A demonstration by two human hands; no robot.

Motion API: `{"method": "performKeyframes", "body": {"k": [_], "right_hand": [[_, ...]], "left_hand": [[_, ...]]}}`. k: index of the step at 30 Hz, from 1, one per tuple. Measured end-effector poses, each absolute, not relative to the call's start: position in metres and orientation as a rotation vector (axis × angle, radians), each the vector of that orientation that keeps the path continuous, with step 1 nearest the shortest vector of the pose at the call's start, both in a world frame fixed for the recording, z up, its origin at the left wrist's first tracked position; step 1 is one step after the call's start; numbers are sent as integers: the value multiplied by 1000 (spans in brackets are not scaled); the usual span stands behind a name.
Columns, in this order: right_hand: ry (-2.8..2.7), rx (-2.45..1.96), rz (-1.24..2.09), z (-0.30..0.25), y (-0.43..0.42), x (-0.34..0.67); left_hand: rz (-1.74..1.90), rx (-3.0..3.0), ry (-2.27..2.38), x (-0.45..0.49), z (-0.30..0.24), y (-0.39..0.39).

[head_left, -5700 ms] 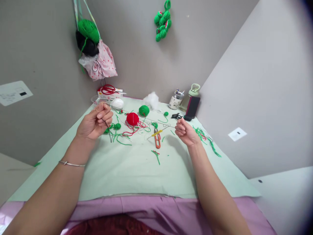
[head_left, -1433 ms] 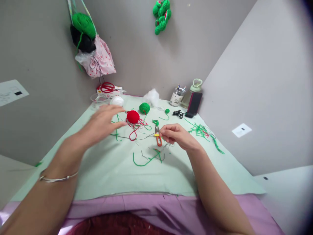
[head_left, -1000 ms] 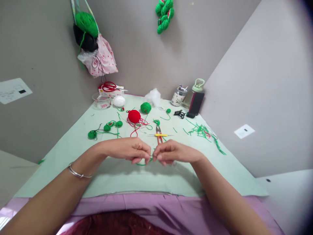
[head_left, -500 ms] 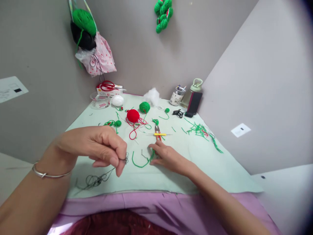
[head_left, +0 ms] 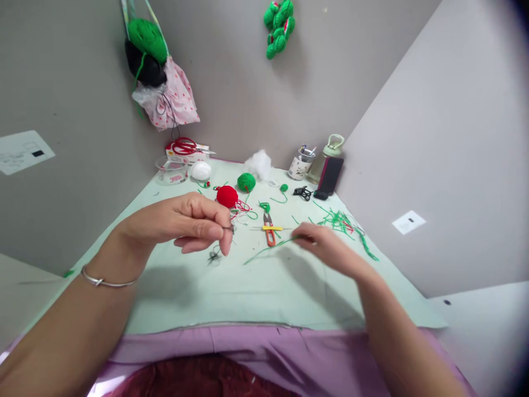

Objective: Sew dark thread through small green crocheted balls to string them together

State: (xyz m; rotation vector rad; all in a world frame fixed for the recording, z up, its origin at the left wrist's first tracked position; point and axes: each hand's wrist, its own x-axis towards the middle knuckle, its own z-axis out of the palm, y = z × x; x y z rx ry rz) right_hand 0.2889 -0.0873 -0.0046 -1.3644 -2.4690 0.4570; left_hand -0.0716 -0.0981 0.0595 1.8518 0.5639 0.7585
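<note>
**Q:** What changed in the last half second?

**A:** I read the left hand (head_left: 182, 223) as risen to mid-desk, its fingers (head_left: 206, 231) pinched shut on the dark thread (head_left: 215, 255), whose tangle dangles just above the desk (head_left: 248, 298). The right hand (head_left: 326, 248) has left the cloth and swung rightward.

**Q:** Right hand's grip and pose?

**A:** Palm down, fingertips closed on the green strand (head_left: 264, 252), which trails leftward beside the snips (head_left: 269, 230).
</note>
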Motion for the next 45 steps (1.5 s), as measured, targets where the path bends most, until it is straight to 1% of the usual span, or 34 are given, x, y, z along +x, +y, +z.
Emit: {"method": "performKeyframes", "body": {"k": [1,3,5,6,8,13,14,18,20,23,25,26,27,28,30,31,32,35,37,41,43,45], "right_hand": [[-2384,-1563,316,4,-82,312],[-2126,-2016,-66,17,-76,349],[-1970,-2170,-274,24,-73,367],[-1959,-2159,-292,26,-73,366],[-2053,-2011,-181,25,-73,345],[-2483,-1413,350,-3,-74,235],[-2535,-1367,361,-13,-73,212],[-2734,-1335,161,-44,-72,149],[-2786,-1317,159,-46,-70,145],[-2722,-1347,385,-30,-62,177],[-2569,-1484,489,-14,-55,215],[-2433,-1623,411,-6,-51,234],[-2221,-1769,242,0,-48,252],[-2018,-1812,74,6,-47,265],[-1888,-1792,-31,13,-48,276],[-1905,-1712,51,15,-51,274],[-1961,-1596,231,16,-56,267],[-2076,-1104,986,17,-75,233],[-2123,-901,1295,14,-86,211],[-2014,-866,1562,0,-92,194],[-1886,-878,1610,-5,-89,195],[-1810,-885,1585,-8,-85,198]], "left_hand": [[677,1809,520,-71,60,-97],[558,1728,448,-71,60,-95],[562,1683,426,-72,60,-93],[568,1675,420,-72,60,-92],[578,1669,422,-71,59,-91],[566,1641,504,-65,57,-89],[554,1637,517,-63,56,-89],[532,1623,528,-58,53,-87],[534,1606,523,-57,50,-87],[548,1577,516,-57,44,-86],[543,1569,511,-55,40,-86],[532,1568,508,-54,38,-86],[520,1567,510,-53,36,-86],[504,1566,512,-51,34,-85],[482,1566,513,-46,31,-85],[475,1568,517,-44,30,-84],[473,1572,524,-42,28,-84],[497,1580,550,-37,24,-83],[532,1576,569,-35,21,-83],[613,1541,623,-32,13,-81],[686,1505,675,-32,8,-78],[770,1469,735,-32,3,-76]]}}
